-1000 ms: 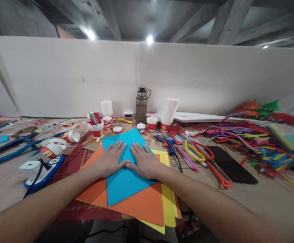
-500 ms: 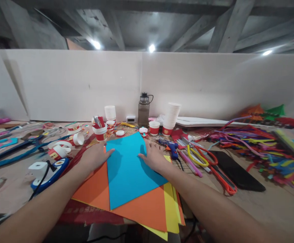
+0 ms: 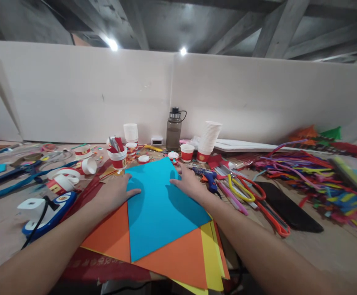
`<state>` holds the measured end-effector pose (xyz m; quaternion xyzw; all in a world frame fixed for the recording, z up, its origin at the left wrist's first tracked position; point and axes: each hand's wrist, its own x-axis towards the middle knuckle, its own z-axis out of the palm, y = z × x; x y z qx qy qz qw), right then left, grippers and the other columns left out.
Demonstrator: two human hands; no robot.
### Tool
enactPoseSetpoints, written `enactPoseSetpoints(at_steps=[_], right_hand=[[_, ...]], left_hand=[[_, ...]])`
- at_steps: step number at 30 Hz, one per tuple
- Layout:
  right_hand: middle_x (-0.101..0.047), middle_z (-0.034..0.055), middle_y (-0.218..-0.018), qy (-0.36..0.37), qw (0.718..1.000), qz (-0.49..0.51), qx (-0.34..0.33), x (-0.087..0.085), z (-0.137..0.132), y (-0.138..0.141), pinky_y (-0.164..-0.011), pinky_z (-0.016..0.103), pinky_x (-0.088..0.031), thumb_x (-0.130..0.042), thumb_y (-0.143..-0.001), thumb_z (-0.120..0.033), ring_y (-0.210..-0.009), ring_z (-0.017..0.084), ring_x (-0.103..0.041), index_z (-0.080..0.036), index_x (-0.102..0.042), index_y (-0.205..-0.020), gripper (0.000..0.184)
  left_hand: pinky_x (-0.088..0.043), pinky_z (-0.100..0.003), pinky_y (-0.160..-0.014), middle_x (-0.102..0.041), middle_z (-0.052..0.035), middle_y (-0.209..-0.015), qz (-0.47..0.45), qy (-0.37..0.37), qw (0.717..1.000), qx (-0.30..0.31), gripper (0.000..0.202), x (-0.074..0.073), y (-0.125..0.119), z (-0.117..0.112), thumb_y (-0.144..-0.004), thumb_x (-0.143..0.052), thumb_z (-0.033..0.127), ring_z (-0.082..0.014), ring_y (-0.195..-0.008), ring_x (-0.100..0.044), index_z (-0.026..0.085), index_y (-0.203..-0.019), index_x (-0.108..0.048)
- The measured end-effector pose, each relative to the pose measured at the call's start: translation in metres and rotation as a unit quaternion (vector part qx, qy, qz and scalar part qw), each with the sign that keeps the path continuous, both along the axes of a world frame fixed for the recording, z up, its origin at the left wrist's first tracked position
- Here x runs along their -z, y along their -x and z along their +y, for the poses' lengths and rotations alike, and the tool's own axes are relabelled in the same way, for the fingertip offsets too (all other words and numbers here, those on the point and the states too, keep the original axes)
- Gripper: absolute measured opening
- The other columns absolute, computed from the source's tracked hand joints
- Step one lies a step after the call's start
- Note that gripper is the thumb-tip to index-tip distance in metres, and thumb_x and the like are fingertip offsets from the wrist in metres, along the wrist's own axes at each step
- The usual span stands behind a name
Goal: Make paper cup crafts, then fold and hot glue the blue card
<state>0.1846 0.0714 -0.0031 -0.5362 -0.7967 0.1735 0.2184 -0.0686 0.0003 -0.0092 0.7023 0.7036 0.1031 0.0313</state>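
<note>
A blue sheet of paper [image 3: 160,213] lies at an angle over a large orange sheet [image 3: 178,258]. Yellow sheets [image 3: 212,254] stick out beneath the orange at the right. At the blue sheet's left edge is my left hand [image 3: 115,191], its thumb stretched out over the paper and its other fingers partly hidden. My right hand [image 3: 190,184] is at the opposite edge, thumb apart and pointing inward over the blue, fingers reaching toward the far side. Both hands look open, and shadows from them fall on the blue sheet.
Behind stand a bottle [image 3: 173,131], stacked paper cups [image 3: 209,139] and a cup holding tools [image 3: 117,159]. To the right are a glue gun [image 3: 210,180], scissors [image 3: 252,192], a black phone [image 3: 289,207] and colourful pipe cleaners [image 3: 313,176]. A blue-and-white power strip [image 3: 51,215] lies left.
The view has shifted slightly downward and to the right. My right hand's fingers look closer together and reach a little farther forward. The blue sheet stays on the orange one.
</note>
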Motion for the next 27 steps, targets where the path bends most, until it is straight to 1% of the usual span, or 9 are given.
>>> enactPoseSetpoints(at_steps=[2, 4, 9, 13, 17, 20, 23, 25, 27], right_hand=[[-0.053, 0.0114, -0.128, -0.001, 1.000, 0.002, -0.006, 0.003, 0.004, -0.001, -0.093, 0.037, -0.038, -0.064, -0.072, -0.035, -0.117, 0.028, -0.049, -0.017, -0.036, -0.135, 0.072], [-0.056, 0.0104, -0.124, 0.006, 0.999, 0.030, -0.021, 0.008, 0.008, -0.002, -0.090, 0.036, -0.041, -0.065, -0.071, -0.033, -0.114, 0.027, -0.052, -0.018, -0.040, -0.132, 0.068], [-0.066, 0.0073, -0.101, 0.060, 0.991, 0.120, -0.014, 0.018, 0.019, -0.004, -0.073, 0.030, -0.047, -0.066, -0.070, -0.034, -0.090, 0.022, -0.062, -0.016, -0.041, -0.129, 0.067], [-0.067, 0.0038, -0.087, 0.085, 0.983, 0.158, -0.028, 0.015, 0.021, -0.005, -0.065, 0.026, -0.047, -0.068, -0.068, -0.030, -0.076, 0.017, -0.062, -0.014, -0.046, -0.124, 0.063], [-0.063, -0.0009, -0.070, 0.106, 0.974, 0.196, -0.043, 0.010, 0.021, -0.005, -0.058, 0.024, -0.045, -0.069, -0.062, -0.019, -0.068, 0.015, -0.059, -0.011, -0.054, -0.116, 0.057], [-0.063, -0.0011, -0.067, 0.116, 0.967, 0.221, -0.055, 0.006, 0.019, -0.005, -0.057, 0.022, -0.044, -0.066, -0.061, -0.015, -0.066, 0.015, -0.058, -0.011, -0.062, -0.101, 0.040], [-0.065, -0.0006, -0.071, 0.133, 0.950, 0.274, -0.066, 0.004, 0.014, -0.006, -0.056, 0.022, -0.043, -0.060, -0.064, -0.016, -0.063, 0.013, -0.057, -0.015, -0.066, -0.084, 0.021], [-0.064, -0.0013, -0.069, 0.149, 0.930, 0.332, -0.059, 0.003, 0.012, -0.007, -0.053, 0.022, -0.042, -0.057, -0.064, -0.018, -0.058, 0.011, -0.055, -0.015, -0.065, -0.080, 0.018], [-0.062, -0.0020, -0.066, 0.163, 0.905, 0.391, -0.044, 0.003, 0.011, -0.010, -0.051, 0.022, -0.041, -0.057, -0.063, -0.020, -0.053, 0.010, -0.052, -0.016, -0.063, -0.078, 0.017]], left_hand=[[-0.043, -0.039, -0.084, -0.063, -0.0161, -0.113, -0.005, -0.003, 1.000, -0.001, 0.062, -0.001, 0.000, 0.000, -0.076, -0.049, 0.062, -0.0313, -0.103, -0.059, 0.015, -0.116, -0.052], [-0.043, -0.038, -0.083, -0.063, -0.0162, -0.112, -0.007, 0.000, 1.000, -0.002, 0.065, -0.002, 0.000, 0.000, -0.075, -0.049, 0.063, -0.0312, -0.102, -0.060, 0.015, -0.118, -0.052], [-0.045, -0.036, -0.077, -0.064, -0.0162, -0.108, -0.019, 0.005, 1.000, -0.009, 0.068, -0.006, -0.001, -0.001, -0.075, -0.049, 0.061, -0.0315, -0.099, -0.061, 0.012, -0.122, -0.051], [-0.045, -0.034, -0.075, -0.063, -0.0144, -0.109, -0.044, -0.014, 0.999, -0.020, 0.064, -0.010, 0.001, -0.001, -0.076, -0.049, 0.059, -0.0297, -0.100, -0.060, 0.013, -0.120, -0.053], [-0.044, -0.035, -0.078, -0.061, -0.0152, -0.113, -0.045, -0.021, 0.999, -0.023, 0.062, -0.007, 0.004, 0.000, -0.074, -0.052, 0.057, -0.0296, -0.101, -0.058, 0.013, -0.118, -0.054], [-0.045, -0.036, -0.079, -0.060, -0.0154, -0.114, -0.056, -0.029, 0.998, -0.018, 0.063, -0.003, 0.009, 0.004, -0.074, -0.052, 0.058, -0.0298, -0.102, -0.058, 0.014, -0.119, -0.054], [-0.043, -0.039, -0.086, -0.056, -0.0173, -0.119, -0.076, -0.089, 0.992, -0.041, 0.066, -0.001, 0.018, 0.011, -0.073, -0.054, 0.059, -0.0319, -0.109, -0.053, 0.013, -0.120, -0.053], [-0.041, -0.043, -0.090, -0.054, -0.0193, -0.122, -0.102, -0.140, 0.982, -0.072, 0.068, -0.001, 0.024, 0.017, -0.069, -0.059, 0.058, -0.0346, -0.114, -0.049, 0.012, -0.119, -0.053], [-0.042, -0.044, -0.089, -0.057, -0.0192, -0.118, -0.172, -0.163, 0.968, -0.082, 0.069, -0.001, 0.025, 0.021, -0.067, -0.064, 0.054, -0.0337, -0.111, -0.052, 0.012, -0.120, -0.051]])
